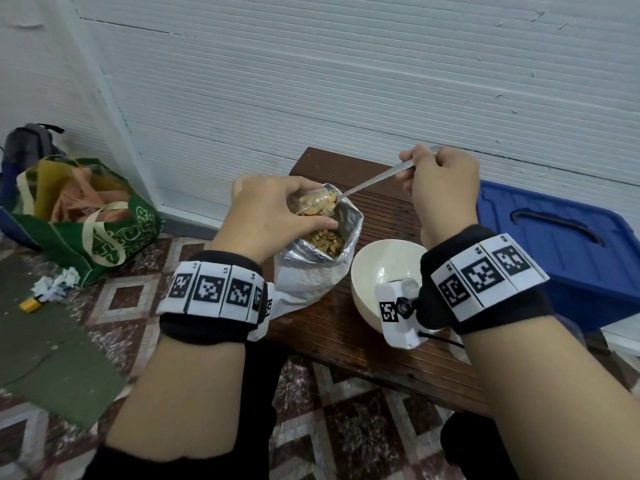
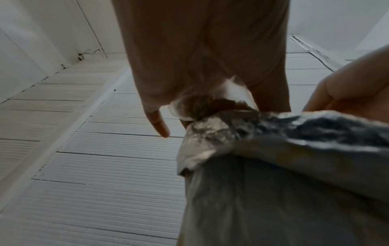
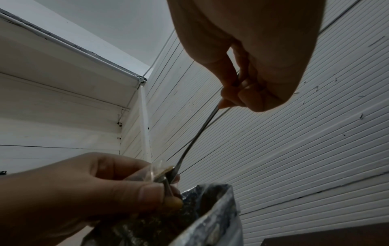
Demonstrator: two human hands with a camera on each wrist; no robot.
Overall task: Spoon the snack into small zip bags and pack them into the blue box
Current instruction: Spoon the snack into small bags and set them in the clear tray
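Observation:
My left hand (image 1: 294, 216) pinches the mouth of a small clear zip bag (image 1: 306, 199) held just above the open silver foil snack bag (image 1: 311, 271). My right hand (image 1: 429, 171) grips the handle of a metal spoon (image 1: 374, 181); its bowl, heaped with tan snack pieces (image 1: 322, 202), is at the zip bag's mouth. In the left wrist view the zip bag (image 2: 200, 106) shows brown snack inside, over the foil bag (image 2: 273, 146). The right wrist view shows the spoon (image 3: 195, 138) reaching down to the zip bag (image 3: 157, 171). The blue box (image 1: 561, 244) stands at the right with its lid on.
An empty white bowl (image 1: 384, 271) sits on the dark wooden bench (image 1: 346, 334) right of the foil bag, under my right wrist. A green tote bag (image 1: 86, 220) and a backpack (image 1: 31, 143) lie on the tiled floor at left. A white panelled wall stands close behind.

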